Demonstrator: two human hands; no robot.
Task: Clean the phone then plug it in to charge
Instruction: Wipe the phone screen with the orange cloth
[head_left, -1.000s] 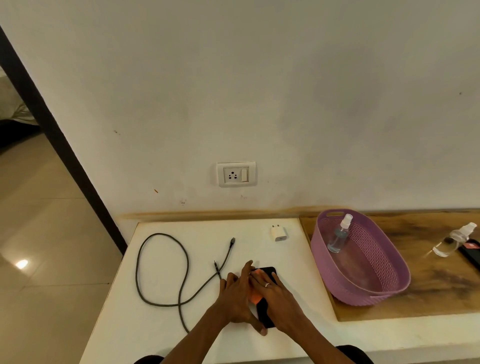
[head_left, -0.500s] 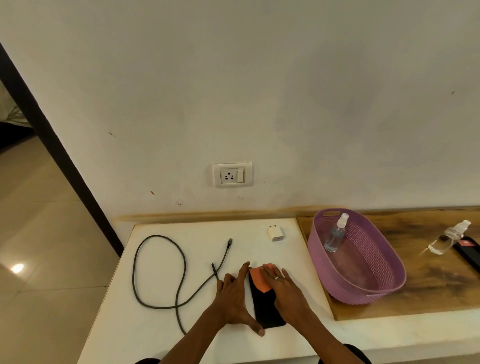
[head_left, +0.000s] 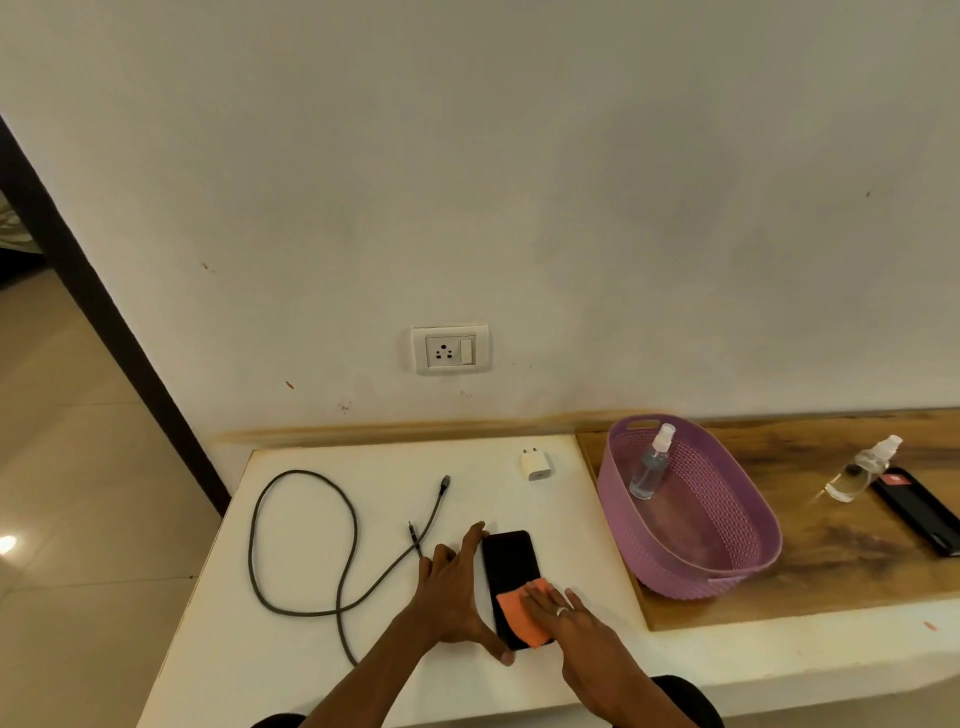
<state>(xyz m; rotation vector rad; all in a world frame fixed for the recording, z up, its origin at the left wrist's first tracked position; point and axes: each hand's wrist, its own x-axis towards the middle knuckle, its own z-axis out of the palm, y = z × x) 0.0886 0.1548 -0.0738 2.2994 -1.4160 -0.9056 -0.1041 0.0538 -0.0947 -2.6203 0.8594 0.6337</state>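
Since half a sec ago the right hand (head_left: 571, 621) had dragged the cloth (head_left: 521, 613) from the phone's far end down to its near end, so the upper screen was bare and dark again; a sec ago it was near the near end too, so prob. back-and-forth wipe strokes. Phone (head_left: 509, 564) lay flat, screen up, on the white worktop (head_left: 322, 675), near its front edge, apparently not shifted. Right fingers (head_left: 540, 597) were spread flat, pressing the cloth on the glass, not pinching it. Left hand (head_left: 449, 592) sat against the phone's left edge, fingers open and extended along the side, thumb at the near corner, bracing it, not gripping. Judged: cleaning step was mid-way or close to done, w/ at least one full pass over the screen. Charging hadn't started: cable (head_left: 301, 545) lay looped to the left w/ both ends free, adapter (head_left: 535, 464) stood apart near the wall, socket (head_left: 450, 349) was empty. Spray bottle (head_left: 649, 470) leaned inside the basket (head_left: 727, 566), untouched. Next would prob. be setting the cloth aside and joining cable, adapter and socket.
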